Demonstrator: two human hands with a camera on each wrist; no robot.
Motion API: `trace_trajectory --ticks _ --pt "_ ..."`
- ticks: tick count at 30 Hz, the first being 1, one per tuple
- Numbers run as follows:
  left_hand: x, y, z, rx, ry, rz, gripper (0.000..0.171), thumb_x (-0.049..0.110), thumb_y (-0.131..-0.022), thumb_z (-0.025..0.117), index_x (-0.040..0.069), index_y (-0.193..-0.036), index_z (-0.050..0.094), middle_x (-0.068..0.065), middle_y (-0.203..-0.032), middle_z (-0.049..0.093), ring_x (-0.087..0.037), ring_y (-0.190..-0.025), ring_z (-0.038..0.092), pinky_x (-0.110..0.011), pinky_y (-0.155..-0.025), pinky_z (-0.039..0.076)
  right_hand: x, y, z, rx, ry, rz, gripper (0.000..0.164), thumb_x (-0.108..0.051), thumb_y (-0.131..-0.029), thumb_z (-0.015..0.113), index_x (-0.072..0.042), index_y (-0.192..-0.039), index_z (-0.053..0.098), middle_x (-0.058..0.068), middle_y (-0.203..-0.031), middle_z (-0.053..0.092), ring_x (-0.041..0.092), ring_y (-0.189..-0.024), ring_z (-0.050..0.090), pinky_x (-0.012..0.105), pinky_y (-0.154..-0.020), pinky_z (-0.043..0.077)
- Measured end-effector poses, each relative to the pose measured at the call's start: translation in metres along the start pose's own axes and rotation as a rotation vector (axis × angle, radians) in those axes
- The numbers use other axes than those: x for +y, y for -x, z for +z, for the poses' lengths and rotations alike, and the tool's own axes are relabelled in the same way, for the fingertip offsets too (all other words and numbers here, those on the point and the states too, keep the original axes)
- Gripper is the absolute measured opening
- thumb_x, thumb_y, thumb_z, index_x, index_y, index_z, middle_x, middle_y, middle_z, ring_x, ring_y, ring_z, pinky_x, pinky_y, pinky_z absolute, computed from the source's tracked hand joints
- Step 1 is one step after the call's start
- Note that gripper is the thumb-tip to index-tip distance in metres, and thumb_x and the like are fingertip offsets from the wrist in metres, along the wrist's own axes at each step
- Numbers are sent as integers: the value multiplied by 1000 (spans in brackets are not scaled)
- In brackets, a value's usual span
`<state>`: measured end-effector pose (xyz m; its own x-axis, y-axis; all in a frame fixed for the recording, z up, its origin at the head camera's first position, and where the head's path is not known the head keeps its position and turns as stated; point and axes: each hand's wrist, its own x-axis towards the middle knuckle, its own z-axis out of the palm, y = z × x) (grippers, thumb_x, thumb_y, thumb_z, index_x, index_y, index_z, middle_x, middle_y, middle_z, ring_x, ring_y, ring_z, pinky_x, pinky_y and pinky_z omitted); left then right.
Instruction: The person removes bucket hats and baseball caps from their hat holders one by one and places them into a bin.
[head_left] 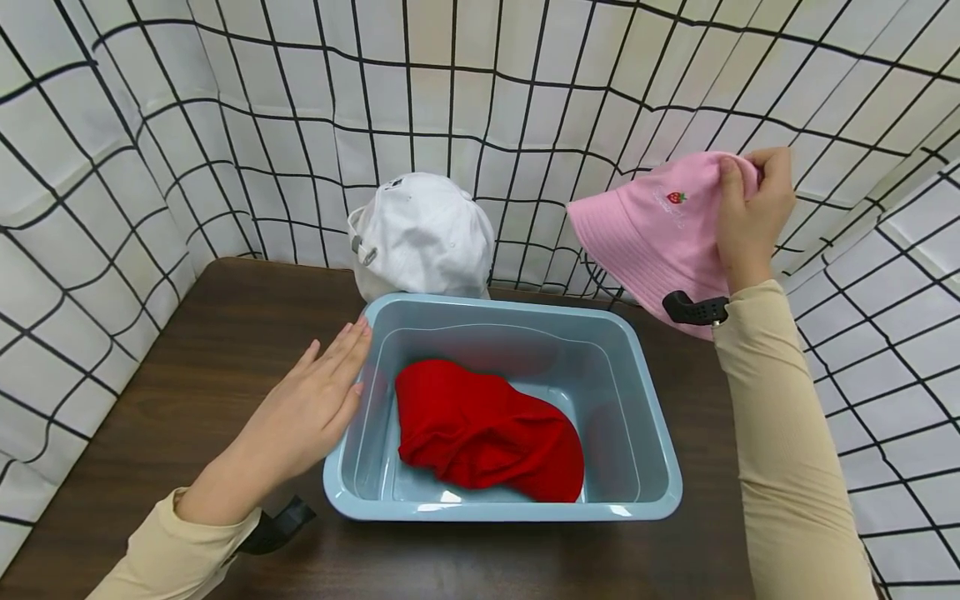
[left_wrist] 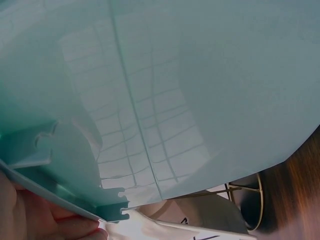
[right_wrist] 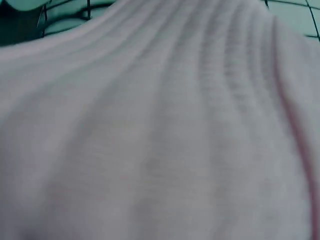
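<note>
My right hand (head_left: pixel 753 212) grips a pink bucket hat (head_left: pixel 652 221) by its crown, holding it up at the back right with the brim slanting down and left. A small strawberry is embroidered on it. In the right wrist view the stitched brim (right_wrist: pixel 165 120) fills nearly everything. My left hand (head_left: pixel 311 408) lies with straight fingers along the left rim of a light blue plastic basin (head_left: pixel 652 450). The basin's outer wall (left_wrist: pixel 240 90) takes up most of the left wrist view. Inside the basin lies a crumpled red cap (head_left: pixel 487 425).
A white cap (head_left: pixel 431 237) sits behind the basin, its lower part hidden by the rim. The basin stands on a dark wooden table (head_left: pixel 225 333). Black wire mesh (head_left: pixel 408 108) backed with white sheeting walls in the back and both sides.
</note>
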<state>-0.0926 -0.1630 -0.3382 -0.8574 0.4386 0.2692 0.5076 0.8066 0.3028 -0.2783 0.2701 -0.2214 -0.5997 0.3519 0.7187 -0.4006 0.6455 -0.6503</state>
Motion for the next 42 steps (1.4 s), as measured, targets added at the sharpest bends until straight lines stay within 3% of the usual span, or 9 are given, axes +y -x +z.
trace_trajectory --ticks 4,8,13,17,22,28,32,39,42 --pt "0 0 1 1 3 2 56 15 -95 45 -8 -144 29 -21 -150 27 -35 -138 26 -57 -108 20 -2 4 3 -136 -82 82 25 -14 -86 69 -25 -77 49 -10 -78 47 2 -76 45 17 -67 34" --pt "1 0 1 -3 4 3 56 15 -95 45 -8 -143 29 -21 -150 27 -36 -137 27 -57 -108 20 -8 5 3 -275 -127 223 15 -14 -78 77 -17 -86 65 -4 -87 58 5 -85 50 18 -73 38" --pt "1 0 0 -2 5 3 56 15 -95 45 -8 -143 29 -21 -150 27 -36 -137 27 -57 -108 21 -18 3 -3 -427 -82 379 52 -18 -72 84 -11 -120 66 1 -114 62 8 -102 52 17 -85 41" --pt "1 1 0 3 7 1 56 15 -95 46 -8 -144 29 -21 -150 27 -36 -137 26 -57 -108 20 -23 1 -10 -592 -98 460 67 -12 -67 86 -7 -129 59 2 -103 62 10 -87 57 16 -71 48" --pt "0 1 1 13 8 5 56 15 -95 46 -8 -143 30 -21 -150 28 -37 -137 27 -57 -108 20 -23 0 -20 -775 -12 427 55 -3 -73 79 4 -123 58 -4 -82 60 7 -68 57 19 -58 51" --pt "0 1 3 24 3 10 56 14 -94 47 -8 -143 31 -21 -149 29 -36 -137 28 -58 -107 22 -23 1 -23 -750 64 348 13 -8 -73 80 -10 -83 72 -7 -60 61 5 -49 55 22 -45 47" --pt "0 1 3 32 3 15 56 14 -94 48 -8 -143 31 -21 -149 29 -36 -137 28 -58 -107 22 -24 1 -24 -696 106 295 13 -15 -71 83 -22 -68 73 -10 -55 61 4 -45 51 22 -41 43" --pt "-1 1 4 51 -4 25 56 13 -93 48 -9 -142 32 -22 -148 31 -37 -136 30 -58 -106 24 -22 1 -22 -618 147 155 12 -21 -72 84 -17 -82 78 -15 -81 58 3 -80 48 18 -59 41" --pt "-1 1 4 46 -1 21 56 13 -94 48 -9 -142 32 -22 -148 30 -37 -136 30 -58 -106 24 -21 1 -23 -644 112 148 18 -20 -74 82 -15 -90 78 -19 -83 62 3 -80 52 17 -61 42"
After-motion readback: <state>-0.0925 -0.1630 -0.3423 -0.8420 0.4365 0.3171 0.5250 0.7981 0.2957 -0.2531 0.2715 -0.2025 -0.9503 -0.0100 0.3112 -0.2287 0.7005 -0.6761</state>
